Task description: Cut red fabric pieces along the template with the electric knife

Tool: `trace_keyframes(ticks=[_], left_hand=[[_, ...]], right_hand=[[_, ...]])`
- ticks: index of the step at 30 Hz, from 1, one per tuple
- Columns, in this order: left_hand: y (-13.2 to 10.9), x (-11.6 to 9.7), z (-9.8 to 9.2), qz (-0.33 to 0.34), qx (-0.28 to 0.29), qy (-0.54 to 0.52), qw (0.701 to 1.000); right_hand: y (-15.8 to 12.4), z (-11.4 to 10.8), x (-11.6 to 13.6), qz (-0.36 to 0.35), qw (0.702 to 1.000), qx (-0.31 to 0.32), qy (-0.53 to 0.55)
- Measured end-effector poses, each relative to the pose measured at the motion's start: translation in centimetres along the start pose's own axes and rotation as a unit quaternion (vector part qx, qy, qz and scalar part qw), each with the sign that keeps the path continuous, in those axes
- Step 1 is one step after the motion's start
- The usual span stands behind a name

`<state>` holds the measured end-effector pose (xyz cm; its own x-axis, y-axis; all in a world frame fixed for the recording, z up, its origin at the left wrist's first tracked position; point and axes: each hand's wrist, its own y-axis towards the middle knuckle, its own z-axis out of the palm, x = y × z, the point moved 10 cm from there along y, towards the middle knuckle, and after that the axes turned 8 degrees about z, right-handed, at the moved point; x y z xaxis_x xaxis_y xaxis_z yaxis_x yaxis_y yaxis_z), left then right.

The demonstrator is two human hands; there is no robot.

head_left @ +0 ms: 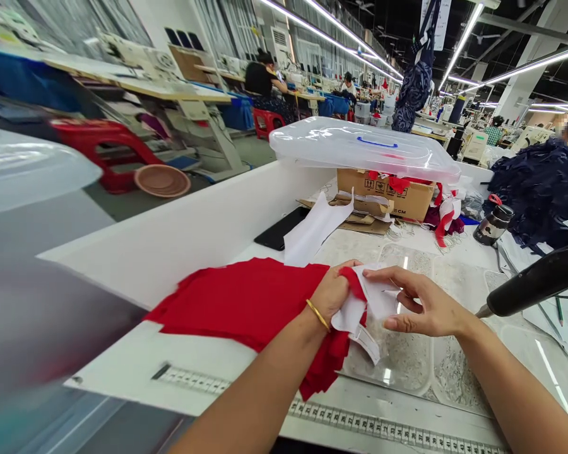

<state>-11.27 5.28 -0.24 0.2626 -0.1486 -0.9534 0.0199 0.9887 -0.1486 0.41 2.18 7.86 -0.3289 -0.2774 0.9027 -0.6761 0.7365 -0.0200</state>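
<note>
My left hand (330, 293), with a gold bangle at the wrist, is closed around a bunched piece of red fabric (326, 362) and white paper-like pieces (350, 315). Red cloth hangs below that hand. My right hand (423, 302) is open, its thumb and fingers apart, its index fingertip at the upper edge of the white pieces. A stack of cut red fabric (246, 299) lies on the table left of and behind my left hand. Further back, a white cut-out shape (315, 233) lies partly over a dark flat object (277, 230).
A measuring tape (360, 422) runs along the front edge. A cardboard box (392, 195) stands at the back under a clear plastic lid (360, 142). At right are a dark jar (495, 224), a black tool (539, 280) and a navy fabric heap (534, 183). People sit at sewing stations behind.
</note>
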Motion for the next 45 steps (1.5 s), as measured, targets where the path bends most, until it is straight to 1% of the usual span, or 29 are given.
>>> trace_keyframes(ticks=[2,4,6,7,8,9,11,12,13,14,16,17,19,21,22,24,25,27,28,29,31,32,35,37,39,42,43,45], left_hand=[[0.1,-0.7,-0.2,0.025,0.003,0.032,0.999],[0.1,-1.6,-0.4,0.078,-0.002,0.095,0.992],[-0.2,-2.7,-0.4,0.149,-0.022,0.197,0.969],[-0.4,-3.1,-0.4,0.171,-0.039,0.263,0.949],[-0.6,-3.2,-0.5,0.179,-0.058,0.339,0.922],[-0.8,-3.2,-0.4,0.176,-0.074,0.423,0.886],[-0.9,-2.9,-0.2,0.143,-0.083,0.558,0.813],[-0.9,-2.6,0.0,0.125,-0.077,0.602,0.785],[-0.9,-2.5,0.2,0.113,-0.069,0.631,0.764],[-0.9,-2.5,0.5,0.105,-0.061,0.651,0.749],[-1.0,-2.5,0.8,0.094,-0.051,0.671,0.733],[-1.1,-2.5,0.9,0.09,-0.046,0.672,0.733],[-1.2,-2.5,1.0,0.091,-0.035,0.66,0.745],[-1.2,-2.4,0.8,0.096,-0.039,0.625,0.774],[-1.1,-2.3,0.6,0.105,-0.044,0.595,0.795],[-0.9,-2.0,0.5,0.132,-0.039,0.505,0.852],[-0.7,-1.7,0.7,0.146,-0.025,0.443,0.884],[-0.4,-0.9,1.6,0.158,0.03,0.3,0.94],[-0.3,-0.4,2.2,0.153,0.063,0.234,0.958],[-0.3,-0.1,2.8,0.145,0.092,0.18,0.969],[-0.4,0.1,3.7,0.133,0.13,0.115,0.976],[-0.5,0.0,4.0,0.131,0.137,0.101,0.977],[-0.6,-0.3,4.2,0.129,0.138,0.081,0.979],[-0.6,0.0,4.1,0.109,0.139,0.066,0.982],[-0.6,0.8,3.9,0.066,0.137,0.048,0.987],[-0.5,1.7,3.0,0.014,0.105,0.007,0.994],[-0.4,1.6,2.7,0.009,0.09,-0.007,0.996],[-0.4,1.5,2.4,0.005,0.073,-0.032,0.997]], right_hand=[[-0.1,0.1,0.2,-0.003,1.0,0.008,0.008],[-0.2,0.0,0.4,-0.01,1.0,0.007,0.02],[-0.2,0.4,0.7,-0.02,0.999,0.013,0.036],[-0.2,0.8,0.8,-0.023,0.999,0.023,0.042],[-0.2,1.4,0.9,-0.025,0.998,0.034,0.045],[-0.2,1.9,0.9,-0.027,0.998,0.043,0.042],[-0.3,2.8,1.1,-0.036,0.998,0.043,0.017],[-0.4,2.9,1.3,-0.047,0.998,0.032,-0.002],[-0.6,3.0,1.6,-0.06,0.998,0.018,-0.024],[-0.8,3.0,2.0,-0.075,0.996,0.003,-0.047],[-1.2,3.0,2.8,-0.108,0.99,-0.023,-0.093],[-1.4,3.0,3.1,-0.122,0.985,-0.035,-0.114],[-1.8,2.8,3.7,-0.147,0.974,-0.064,-0.158],[-2.0,2.5,4.1,-0.172,0.96,-0.095,-0.201],[-2.1,2.3,4.2,-0.186,0.951,-0.112,-0.221],[-2.1,1.5,4.2,-0.208,0.933,-0.151,-0.252],[-2.1,0.9,4.0,-0.212,0.925,-0.176,-0.262],[-1.9,-0.6,3.4,-0.207,0.914,-0.225,-0.269],[-1.8,-1.3,3.0,-0.198,0.912,-0.244,-0.265],[-1.6,-1.9,2.5,-0.186,0.913,-0.257,-0.256],[-1.1,-2.9,1.3,-0.157,0.921,-0.266,-0.237],[-0.8,-3.2,0.7,-0.143,0.925,-0.266,-0.231],[-0.4,-3.7,-0.4,-0.118,0.93,-0.264,-0.227],[-0.5,-3.9,-0.3,-0.122,0.928,-0.274,-0.219],[-1.1,-4.6,0.3,-0.131,0.917,-0.317,-0.203],[-2.7,-5.5,1.3,-0.147,0.882,-0.407,-0.184],[-3.1,-5.4,1.6,-0.155,0.872,-0.426,-0.184],[-3.4,-5.0,1.9,-0.172,0.861,-0.44,-0.19]])
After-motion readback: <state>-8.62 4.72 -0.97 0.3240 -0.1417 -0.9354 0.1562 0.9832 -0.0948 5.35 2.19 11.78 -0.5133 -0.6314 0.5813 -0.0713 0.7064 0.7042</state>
